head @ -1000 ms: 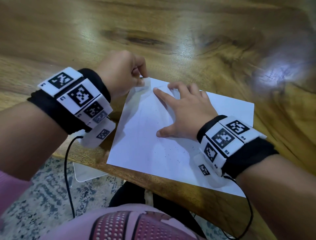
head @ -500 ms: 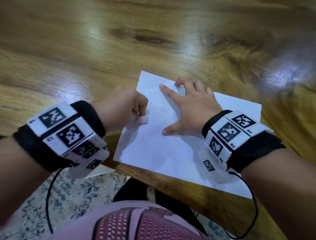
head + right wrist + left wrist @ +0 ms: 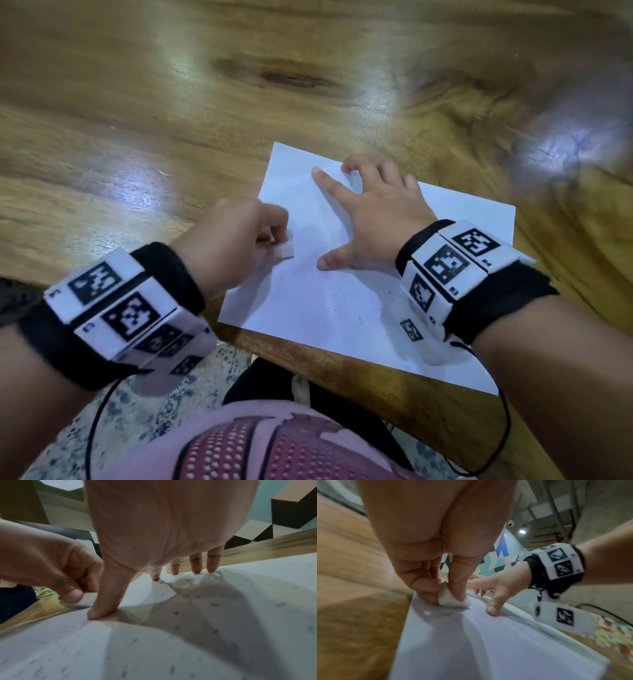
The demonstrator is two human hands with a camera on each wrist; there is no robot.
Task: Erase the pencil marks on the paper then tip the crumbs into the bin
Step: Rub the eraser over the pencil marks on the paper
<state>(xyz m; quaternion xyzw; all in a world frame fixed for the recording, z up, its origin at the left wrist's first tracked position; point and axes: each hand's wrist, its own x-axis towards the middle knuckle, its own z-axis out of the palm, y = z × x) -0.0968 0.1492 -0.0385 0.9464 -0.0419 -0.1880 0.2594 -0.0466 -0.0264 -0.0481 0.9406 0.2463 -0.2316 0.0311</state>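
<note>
A white sheet of paper (image 3: pixel 342 301) lies at the near edge of the wooden table (image 3: pixel 171 120). My left hand (image 3: pixel 239 240) pinches a small white eraser (image 3: pixel 286 251) between thumb and fingers, its end pressed on the sheet's left part; the left wrist view shows the same eraser (image 3: pixel 452 599) on the paper (image 3: pixel 488 642). My right hand (image 3: pixel 373 212) lies spread on the sheet, fingertips and thumb pressing it flat. Dark eraser crumbs (image 3: pixel 359 318) dot the paper near my right wrist, also plain as crumbs (image 3: pixel 212 604) in the right wrist view.
The paper's near right corner overhangs the table edge (image 3: pixel 342 363). A patterned rug (image 3: pixel 137 404) covers the floor below, and my lap sits under the table. Bare wood stretches beyond and left of the sheet. No bin shows in these views.
My left hand has drawn the eraser from the sheet's far left corner toward me along its left part. The right hand has stayed pressing the paper.
</note>
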